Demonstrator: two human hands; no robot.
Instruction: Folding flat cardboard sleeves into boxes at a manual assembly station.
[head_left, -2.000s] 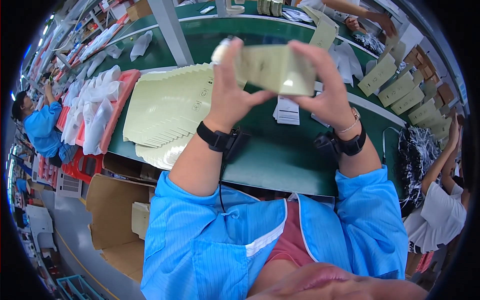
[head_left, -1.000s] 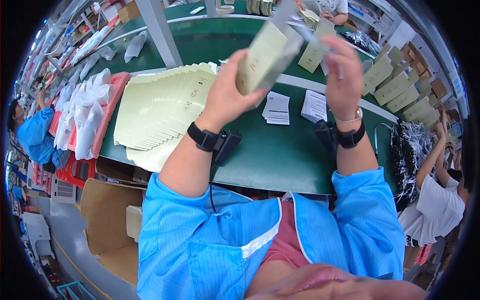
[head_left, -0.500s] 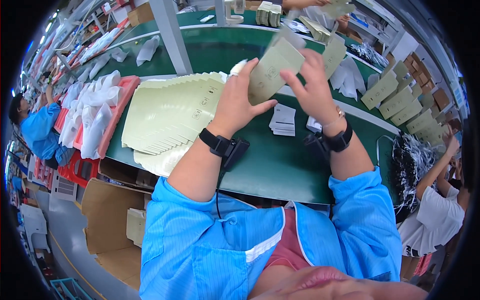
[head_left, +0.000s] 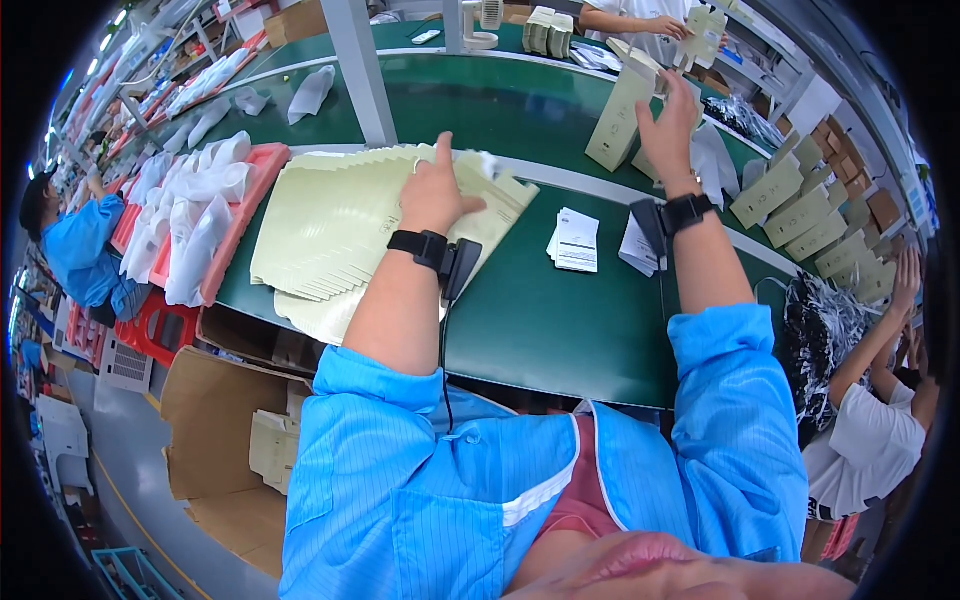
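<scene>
My left hand (head_left: 432, 198) rests over a fanned stack of flat pale-green cartons (head_left: 330, 215), its index finger stretched out and its thumb apart. Under it, one flat carton (head_left: 505, 205) lies slanted past the stack's right edge. My right hand (head_left: 668, 135) is reached out beside an opened pale-green box (head_left: 615, 120) that stands upright beyond the near worktop. Its thumb and fingers are apart; whether a fingertip still touches the box is hard to see. Between my arms lie a small pile of white printed cards (head_left: 574, 240) and more white cards (head_left: 638, 245), partly behind my right wrist.
A red tray (head_left: 250, 205) of white wrapped items stands left of the cartons. A grey post (head_left: 360, 75) rises at the table's far edge. Upright pale-green boxes (head_left: 790, 205) stand at the right, near black-and-white strips (head_left: 825, 330). An opened cardboard box (head_left: 215, 440) sits below left. Other people work around.
The pale-green box that was between both hands now stands upright farther away, beside my right hand. My left hand has moved left onto the flat cartons, and the top one has shifted right.
</scene>
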